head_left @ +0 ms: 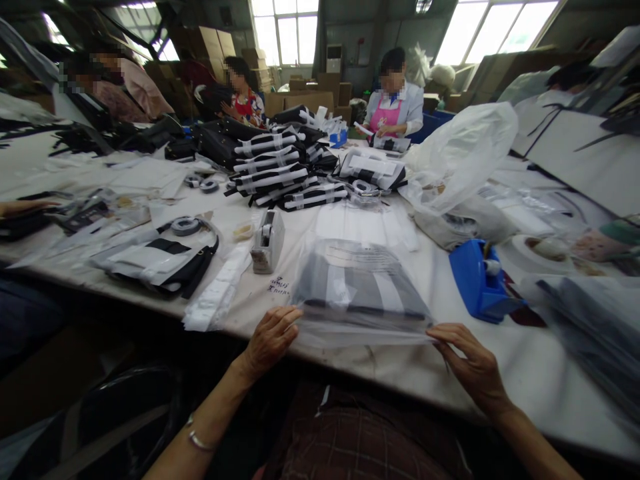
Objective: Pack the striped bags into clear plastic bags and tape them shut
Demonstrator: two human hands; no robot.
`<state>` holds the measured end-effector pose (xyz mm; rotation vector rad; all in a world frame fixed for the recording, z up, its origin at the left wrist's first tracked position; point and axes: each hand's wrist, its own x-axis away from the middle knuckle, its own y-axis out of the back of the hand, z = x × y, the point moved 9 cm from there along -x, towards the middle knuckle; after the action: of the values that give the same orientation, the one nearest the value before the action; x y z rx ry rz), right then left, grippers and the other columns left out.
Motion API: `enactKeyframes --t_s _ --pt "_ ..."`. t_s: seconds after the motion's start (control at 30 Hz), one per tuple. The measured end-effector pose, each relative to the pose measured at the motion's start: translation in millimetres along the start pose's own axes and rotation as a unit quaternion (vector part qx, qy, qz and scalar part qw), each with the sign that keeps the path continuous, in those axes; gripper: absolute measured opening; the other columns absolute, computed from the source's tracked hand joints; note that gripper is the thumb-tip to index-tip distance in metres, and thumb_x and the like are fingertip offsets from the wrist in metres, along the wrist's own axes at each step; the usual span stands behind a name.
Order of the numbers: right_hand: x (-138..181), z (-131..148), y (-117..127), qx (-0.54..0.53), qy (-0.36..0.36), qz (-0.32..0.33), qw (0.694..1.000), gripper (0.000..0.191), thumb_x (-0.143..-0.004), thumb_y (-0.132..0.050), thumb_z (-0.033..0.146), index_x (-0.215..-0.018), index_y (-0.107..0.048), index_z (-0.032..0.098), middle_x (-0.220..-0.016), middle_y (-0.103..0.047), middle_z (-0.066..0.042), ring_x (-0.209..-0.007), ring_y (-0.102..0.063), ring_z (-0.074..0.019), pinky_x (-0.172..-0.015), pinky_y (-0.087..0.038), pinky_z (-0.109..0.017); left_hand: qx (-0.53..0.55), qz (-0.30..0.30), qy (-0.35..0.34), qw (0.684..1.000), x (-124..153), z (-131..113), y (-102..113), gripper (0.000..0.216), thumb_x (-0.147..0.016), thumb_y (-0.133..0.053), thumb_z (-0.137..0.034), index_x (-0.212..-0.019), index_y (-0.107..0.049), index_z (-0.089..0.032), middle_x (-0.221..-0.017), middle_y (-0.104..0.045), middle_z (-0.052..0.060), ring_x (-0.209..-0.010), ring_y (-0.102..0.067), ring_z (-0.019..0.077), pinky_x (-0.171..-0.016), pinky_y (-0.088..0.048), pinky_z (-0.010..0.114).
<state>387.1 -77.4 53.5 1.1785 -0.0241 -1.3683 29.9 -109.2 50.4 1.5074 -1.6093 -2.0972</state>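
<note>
In front of me a dark handbag with white paper strips lies flat inside a clear plastic bag. The open edge of the plastic is stretched along the table's near side. My left hand pinches its left corner, fingers curled and pressed together. At the right corner, my right hand grips the plastic between thumb and fingers. A grey tape dispenser stands just beyond my left hand. To the right of the wrapped handbag sits a blue tape dispenser.
Several black bags with white wrapping are piled mid-table. Left are another bag and white strips; right, a large plastic sack and packed dark bags. A co-worker in a pink apron works across the table.
</note>
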Motion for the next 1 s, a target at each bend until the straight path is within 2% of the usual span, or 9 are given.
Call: enactKeyframes --t_s 0.07,0.17,0.37,0.47,0.57,0.7,0.83,0.9,1.0 --pt "0 -5 -2 -0.021 -0.02 0.003 1.0 0.017 -0.087 -0.063 0.019 -0.099 -0.071 0.028 -0.091 -0.072 -0.002 -0.088 -0.067 -0.0211 -0.08 -0.055 -0.036 0.036 0.015 0.006 0.999 -5 2 -4 0.021 -0.092 -0.042 -0.005 -0.089 -0.058 -0.019 -0.093 -0.068 0.005 -0.096 -0.06 0.017 -0.087 -0.046 0.032" --pt "0 -12 -4 -0.043 -0.05 0.004 0.998 0.015 -0.088 -0.063 0.023 -0.099 -0.07 0.028 -0.094 -0.071 -0.003 -0.089 -0.067 -0.0204 -0.082 -0.054 -0.034 0.046 0.02 0.049 0.998 -9 13 -6 0.018 -0.093 -0.045 -0.01 -0.092 -0.06 -0.019 -0.078 -0.064 0.002 -0.082 -0.058 0.0163 -0.082 -0.045 0.033" --pt "-2 -29 -4 -0.036 -0.156 -0.038 0.986 0.014 -0.088 -0.063 0.036 -0.089 -0.07 0.025 -0.084 -0.07 -0.002 -0.078 -0.066 -0.0191 -0.074 -0.054 -0.03 0.143 -0.035 0.147 0.978 -9 32 -10 0.02 -0.097 -0.043 -0.021 -0.086 -0.06 -0.021 -0.085 -0.066 0.004 -0.099 -0.059 0.0194 -0.088 -0.046 0.035" --pt "-9 -30 -1 -0.031 -0.185 -0.082 0.979 0.019 -0.087 -0.062 0.041 -0.083 -0.069 0.024 -0.098 -0.068 -0.005 -0.089 -0.065 -0.0214 -0.081 -0.053 -0.033 0.104 -0.083 0.245 0.96 -8 49 -18 0.028 -0.099 -0.036 -0.027 -0.078 -0.055 -0.021 -0.077 -0.062 0.003 -0.082 -0.059 0.0181 -0.076 -0.048 0.031" --pt "-14 -36 -9 -0.056 -0.227 -0.072 0.97 0.024 -0.089 -0.058 0.044 -0.084 -0.068 0.022 -0.11 -0.067 -0.007 -0.09 -0.065 -0.0215 -0.075 -0.054 -0.032 0.051 -0.096 0.317 0.942 -10 63 -31 0.032 -0.099 -0.032 -0.029 -0.074 -0.051 -0.022 -0.068 -0.057 0.002 -0.067 -0.055 0.0177 -0.066 -0.045 0.03" --pt "-15 -47 -17 -0.017 -0.273 -0.059 0.96 0.033 -0.086 -0.058 0.051 -0.076 -0.067 0.022 -0.089 -0.07 -0.006 -0.076 -0.065 -0.021 -0.066 -0.052 -0.03 0.01 -0.067 0.373 0.926 -11 76 -48 0.032 -0.099 -0.034 -0.031 -0.073 -0.05 -0.023 -0.059 -0.054 -0.001 -0.055 -0.051 0.0158 -0.055 -0.036 0.026" --pt "-19 -47 -21 0.026 -0.263 -0.046 0.963 0.035 -0.085 -0.058 0.055 -0.075 -0.066 0.022 -0.082 -0.069 -0.005 -0.076 -0.064 -0.0217 -0.071 -0.049 -0.032 -0.018 -0.044 0.396 0.917 -10 78 -50 0.033 -0.1 -0.034 -0.032 -0.073 -0.051 -0.022 -0.057 -0.055 -0.001 -0.051 -0.052 0.0155 -0.052 -0.031 0.026" --pt "-20 -47 -20 0.032 -0.255 -0.042 0.965 0.034 -0.085 -0.057 0.054 -0.074 -0.064 0.023 -0.08 -0.068 -0.004 -0.075 -0.064 -0.0213 -0.071 -0.048 -0.032 -0.023 -0.045 0.396 0.917 -12 75 -42 0.034 -0.1 -0.033 -0.032 -0.073 -0.051 -0.022 -0.058 -0.055 -0.001 -0.052 -0.052 0.0159 -0.053 -0.032 0.026" --pt "-17 -53 -16 0.029 -0.28 -0.04 0.959 0.034 -0.086 -0.056 0.054 -0.075 -0.064 0.023 -0.077 -0.067 -0.003 -0.068 -0.062 -0.0196 -0.064 -0.048 -0.03 -0.048 -0.075 0.365 0.927 -24 71 -25 0.034 -0.101 -0.033 -0.033 -0.076 -0.053 -0.022 -0.061 -0.058 0.001 -0.057 -0.055 0.0169 -0.059 -0.036 0.027"
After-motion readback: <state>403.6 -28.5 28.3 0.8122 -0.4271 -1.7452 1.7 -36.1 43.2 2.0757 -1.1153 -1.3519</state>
